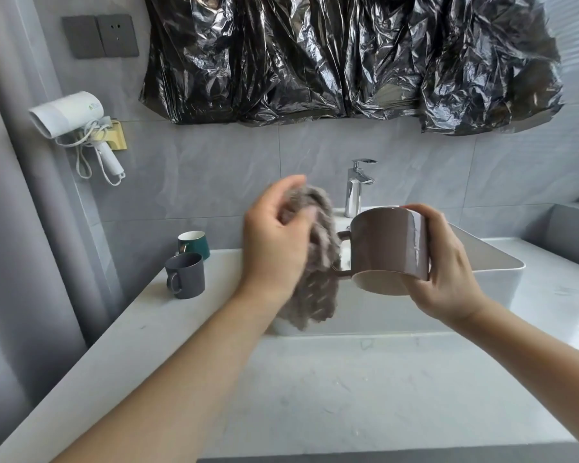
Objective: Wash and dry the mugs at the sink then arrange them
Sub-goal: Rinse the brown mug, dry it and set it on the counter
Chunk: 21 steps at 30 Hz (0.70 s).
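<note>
My right hand (pixel 448 262) grips a mauve mug (pixel 386 243) upside down over the white basin (pixel 495 262), its handle pointing left. My left hand (pixel 274 242) holds a grey-brown cloth (pixel 318 272) that hangs down just left of the mug's handle; the hand is motion-blurred. A dark grey mug (pixel 185 275) stands upright on the counter at the left, and a green mug (pixel 194 243) with a white inside stands just behind it.
A chrome faucet (pixel 356 185) rises behind the basin. The pale marble counter (pixel 315 389) stretches across the front. A white hair dryer (pixel 74 118) hangs on the left wall. Black plastic sheeting (pixel 348 55) covers the wall above.
</note>
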Tool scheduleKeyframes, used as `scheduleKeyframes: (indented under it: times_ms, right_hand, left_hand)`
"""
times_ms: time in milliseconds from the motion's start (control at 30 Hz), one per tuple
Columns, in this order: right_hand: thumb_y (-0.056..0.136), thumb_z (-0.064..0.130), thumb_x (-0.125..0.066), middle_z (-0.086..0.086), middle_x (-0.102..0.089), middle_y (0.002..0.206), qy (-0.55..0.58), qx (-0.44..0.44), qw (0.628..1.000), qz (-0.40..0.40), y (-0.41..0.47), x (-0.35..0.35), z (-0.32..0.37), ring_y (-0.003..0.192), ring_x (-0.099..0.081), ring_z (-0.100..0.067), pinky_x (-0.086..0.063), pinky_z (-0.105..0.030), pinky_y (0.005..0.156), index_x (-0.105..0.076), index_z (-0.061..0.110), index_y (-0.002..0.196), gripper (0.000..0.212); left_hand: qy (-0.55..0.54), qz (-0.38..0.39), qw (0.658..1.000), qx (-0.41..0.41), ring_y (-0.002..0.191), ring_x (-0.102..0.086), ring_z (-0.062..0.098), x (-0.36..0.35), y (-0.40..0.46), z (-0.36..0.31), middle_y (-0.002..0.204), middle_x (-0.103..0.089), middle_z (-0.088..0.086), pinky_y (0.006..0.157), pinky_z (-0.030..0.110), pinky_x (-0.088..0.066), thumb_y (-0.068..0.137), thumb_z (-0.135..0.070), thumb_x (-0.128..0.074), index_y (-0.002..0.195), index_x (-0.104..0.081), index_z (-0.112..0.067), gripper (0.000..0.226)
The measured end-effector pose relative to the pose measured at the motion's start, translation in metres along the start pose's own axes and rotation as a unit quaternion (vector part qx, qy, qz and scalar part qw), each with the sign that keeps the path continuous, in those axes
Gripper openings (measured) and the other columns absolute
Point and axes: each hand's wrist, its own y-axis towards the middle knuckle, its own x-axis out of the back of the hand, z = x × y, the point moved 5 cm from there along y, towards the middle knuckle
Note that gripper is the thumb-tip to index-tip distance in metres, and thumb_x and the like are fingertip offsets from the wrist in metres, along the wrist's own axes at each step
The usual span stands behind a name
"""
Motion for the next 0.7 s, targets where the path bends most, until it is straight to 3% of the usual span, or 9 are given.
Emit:
scheduleKeyframes:
  times_ms: [67, 200, 267, 367, 400, 533, 633, 700]
  right_hand:
    - [0.073, 0.033, -0.05, -0.003, -0.057, 0.11, -0.006, 0.002, 1.0, 0.003, 0.002, -0.004, 0.002, 0.096, -0.054, -0.017, -0.038, -0.012, 0.088, -0.05, -0.002, 0.125, 0.063]
    - [0.073, 0.038, -0.052, 0.002, -0.055, 0.111, -0.02, -0.003, 1.0, -0.013, 0.007, -0.002, 0.001, 0.097, -0.052, -0.014, -0.036, -0.01, 0.088, -0.05, 0.003, 0.125, 0.063]
    - [0.074, 0.039, -0.053, 0.001, -0.055, 0.111, -0.028, -0.013, 0.999, -0.011, 0.007, 0.001, -0.004, 0.097, -0.052, -0.014, -0.035, -0.008, 0.089, -0.05, 0.002, 0.125, 0.063]
    - [0.073, 0.035, -0.053, -0.003, -0.056, 0.111, -0.039, -0.024, 0.999, 0.013, 0.002, -0.001, -0.006, 0.099, -0.054, -0.018, -0.035, -0.009, 0.092, -0.05, -0.001, 0.124, 0.062]
    - [0.072, 0.034, -0.052, -0.005, -0.056, 0.112, -0.046, -0.02, 0.998, 0.028, 0.0, -0.003, -0.004, 0.099, -0.053, -0.016, -0.035, -0.009, 0.093, -0.051, -0.002, 0.123, 0.063]
    - [0.071, 0.036, -0.053, -0.009, -0.058, 0.111, -0.064, -0.002, 0.994, 0.087, 0.0, -0.012, 0.005, 0.098, -0.052, -0.017, -0.033, -0.006, 0.09, -0.051, 0.0, 0.123, 0.063]
    - [0.072, 0.039, -0.054, -0.007, -0.058, 0.112, -0.068, -0.022, 0.994, 0.078, 0.007, -0.005, 0.002, 0.099, -0.052, -0.016, -0.036, -0.014, 0.088, -0.051, 0.002, 0.124, 0.064]
    - [0.075, 0.04, -0.054, -0.009, -0.059, 0.112, -0.086, -0.023, 0.992, 0.089, 0.008, -0.004, 0.0, 0.1, -0.055, -0.022, -0.038, -0.02, 0.088, -0.051, -0.001, 0.123, 0.063]
  left_hand:
    - [0.062, 0.055, 0.996, -0.031, 0.083, -0.068, 0.008, -0.023, -0.013, -0.007, 0.092, -0.075, -0.003, 0.079, 0.02, -0.053, 0.085, -0.002, -0.067, 0.102, -0.074, -0.02, 0.026]
    - [0.02, 0.085, 0.996, 0.014, 0.067, -0.071, 0.011, -0.032, -0.033, 0.002, 0.084, -0.076, -0.006, 0.064, 0.02, -0.056, 0.091, -0.002, -0.063, 0.107, -0.076, -0.017, 0.026]
    - [0.008, 0.115, 0.993, 0.01, 0.06, -0.068, 0.004, -0.028, -0.047, 0.004, 0.078, -0.074, -0.005, 0.057, 0.014, -0.052, 0.092, -0.001, -0.063, 0.108, -0.076, -0.015, 0.026]
    - [0.021, 0.13, 0.991, -0.021, 0.088, -0.067, -0.007, -0.024, -0.061, 0.002, 0.101, -0.075, -0.011, 0.081, 0.011, -0.049, 0.088, 0.001, -0.063, 0.105, -0.078, -0.017, 0.029]
    - [0.019, 0.131, 0.991, -0.017, 0.09, -0.066, -0.007, -0.024, -0.058, 0.003, 0.105, -0.075, -0.011, 0.083, 0.011, -0.048, 0.087, 0.002, -0.063, 0.104, -0.078, -0.017, 0.03]
    - [-0.03, 0.126, 0.991, 0.024, 0.089, -0.067, -0.007, -0.029, -0.037, 0.001, 0.111, -0.073, -0.01, 0.08, 0.007, -0.048, 0.09, 0.009, -0.06, 0.106, -0.076, -0.012, 0.031]
    - [-0.036, 0.186, 0.982, -0.002, 0.066, -0.064, 0.002, -0.03, -0.053, -0.002, 0.126, -0.068, -0.007, 0.063, 0.014, -0.051, 0.092, 0.011, -0.056, 0.11, -0.074, -0.013, 0.035]
    - [0.008, 0.219, 0.974, -0.063, 0.091, -0.068, 0.001, -0.028, -0.067, -0.002, 0.13, -0.066, -0.006, 0.085, 0.018, -0.052, 0.091, 0.011, -0.053, 0.113, -0.074, -0.013, 0.038]
